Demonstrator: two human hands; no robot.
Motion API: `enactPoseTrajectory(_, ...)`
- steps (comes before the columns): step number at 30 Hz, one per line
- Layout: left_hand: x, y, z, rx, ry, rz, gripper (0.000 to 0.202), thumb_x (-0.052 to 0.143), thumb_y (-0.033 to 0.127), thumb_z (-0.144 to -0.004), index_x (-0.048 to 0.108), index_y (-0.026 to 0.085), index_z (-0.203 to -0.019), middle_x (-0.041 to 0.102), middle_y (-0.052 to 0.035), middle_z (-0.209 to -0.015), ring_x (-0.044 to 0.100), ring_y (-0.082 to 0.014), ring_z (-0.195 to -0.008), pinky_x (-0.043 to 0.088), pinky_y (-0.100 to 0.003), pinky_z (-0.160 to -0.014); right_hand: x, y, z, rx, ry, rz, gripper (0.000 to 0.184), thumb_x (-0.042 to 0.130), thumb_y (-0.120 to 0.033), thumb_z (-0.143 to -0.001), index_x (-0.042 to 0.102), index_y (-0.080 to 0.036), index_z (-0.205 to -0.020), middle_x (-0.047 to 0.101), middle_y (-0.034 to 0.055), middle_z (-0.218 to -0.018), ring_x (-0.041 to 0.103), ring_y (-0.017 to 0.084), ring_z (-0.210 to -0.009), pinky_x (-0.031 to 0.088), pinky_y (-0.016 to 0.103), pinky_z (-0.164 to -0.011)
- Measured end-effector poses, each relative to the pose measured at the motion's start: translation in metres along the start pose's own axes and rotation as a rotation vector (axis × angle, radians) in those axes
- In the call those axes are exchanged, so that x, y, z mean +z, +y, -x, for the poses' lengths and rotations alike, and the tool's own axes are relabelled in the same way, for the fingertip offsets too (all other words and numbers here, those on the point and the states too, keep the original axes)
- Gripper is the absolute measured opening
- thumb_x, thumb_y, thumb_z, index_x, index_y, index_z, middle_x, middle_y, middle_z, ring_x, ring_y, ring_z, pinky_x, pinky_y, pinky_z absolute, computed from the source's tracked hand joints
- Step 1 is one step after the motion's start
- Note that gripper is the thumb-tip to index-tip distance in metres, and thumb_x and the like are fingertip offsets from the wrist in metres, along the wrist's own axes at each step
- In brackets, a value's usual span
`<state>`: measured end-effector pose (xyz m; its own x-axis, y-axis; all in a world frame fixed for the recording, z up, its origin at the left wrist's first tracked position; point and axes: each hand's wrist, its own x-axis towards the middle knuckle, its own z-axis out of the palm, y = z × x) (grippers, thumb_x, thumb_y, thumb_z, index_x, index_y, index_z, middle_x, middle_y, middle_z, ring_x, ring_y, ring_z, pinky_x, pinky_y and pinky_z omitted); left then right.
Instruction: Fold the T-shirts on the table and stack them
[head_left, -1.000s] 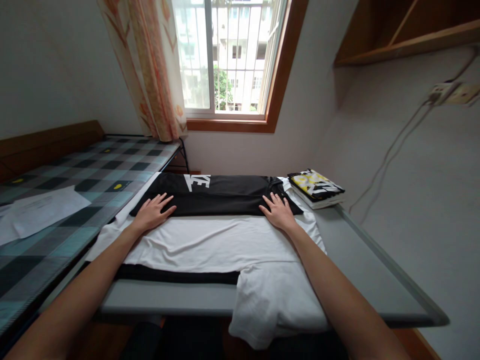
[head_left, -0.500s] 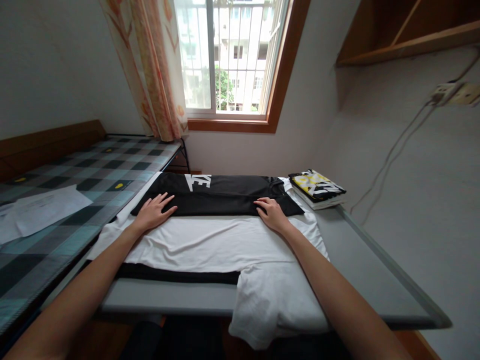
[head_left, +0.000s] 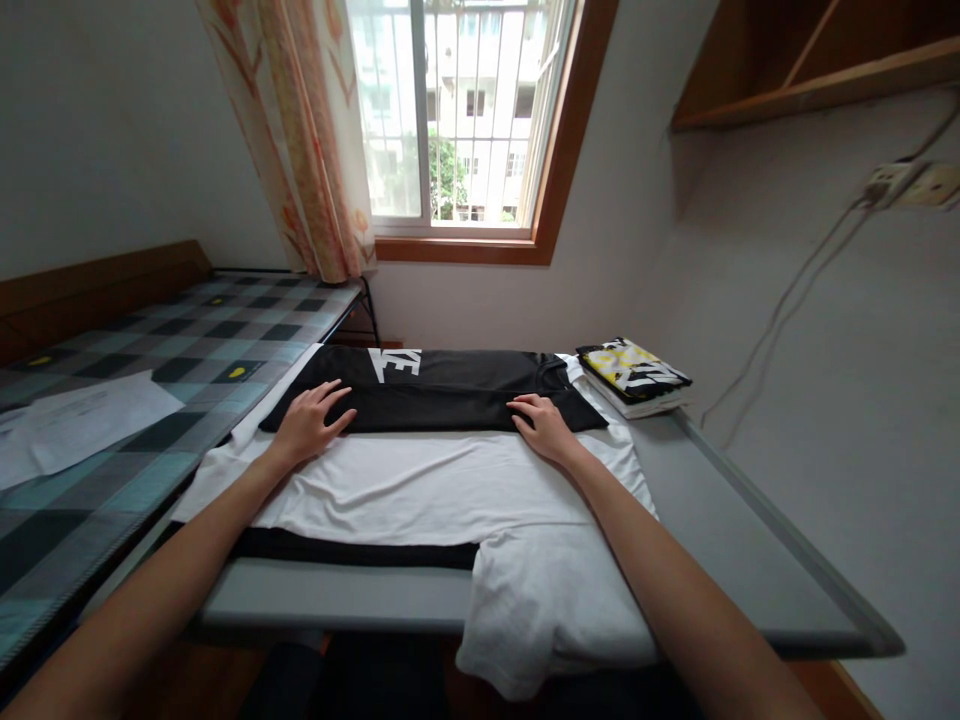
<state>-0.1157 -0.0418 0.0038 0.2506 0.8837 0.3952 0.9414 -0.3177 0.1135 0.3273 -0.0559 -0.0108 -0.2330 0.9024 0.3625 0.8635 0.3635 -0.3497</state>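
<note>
A black T-shirt (head_left: 450, 405) with white lettering lies folded lengthwise into a long strip, its collar toward the right. Underneath it a white T-shirt (head_left: 397, 480) is spread over the grey table (head_left: 352, 595), one sleeve hanging past the near edge. Black cloth (head_left: 345, 548) shows below the white shirt's near side. My left hand (head_left: 311, 420) rests with fingers apart on the left end of the black strip. On its near edge at the right lies my right hand (head_left: 541, 422), fingers loosely bent and spread. Neither hand grips anything.
At the table's far right sits a stack of folded clothes (head_left: 634, 375), black, yellow and white on top. Left of the table is a bed with a checked mattress (head_left: 187, 340), with papers (head_left: 97, 420) on it. A wooden shelf (head_left: 817, 90) juts from the right wall.
My left hand has shifted very slightly, its fingers a little more raised and curved. My right hand and the shirts look unmoved.
</note>
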Motion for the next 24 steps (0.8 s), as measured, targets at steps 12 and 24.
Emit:
enactPoseTrajectory(12,0.017,0.129,-0.024,0.205,-0.11,0.078,0.049,0.043,0.051,-0.094,0.065,0.022,-0.125,0.058,-0.0088,-0.138,0.05,-0.0295,-0.13,0.036,-0.048,-0.11,-0.002,-0.005,0.0,0.017,0.01,-0.023,0.03,0.052,-0.034,-0.092,0.07,-0.023,-0.115,0.063,0.0084,-0.12,0.054,0.024,-0.112,0.042,0.041,-0.098)
enactPoseTrajectory(24,0.042,0.148,-0.032,0.109,-0.188,-0.001,0.058,0.037,0.056,-0.094,0.045,0.029,-0.145,0.037,-0.0019,-0.155,0.028,-0.0271,-0.145,0.023,-0.049,-0.117,-0.001,-0.005,0.001,0.019,0.007,0.023,0.031,0.053,-0.034,-0.093,0.069,-0.022,-0.118,0.063,0.0092,-0.123,0.054,0.023,-0.115,0.043,0.038,-0.099)
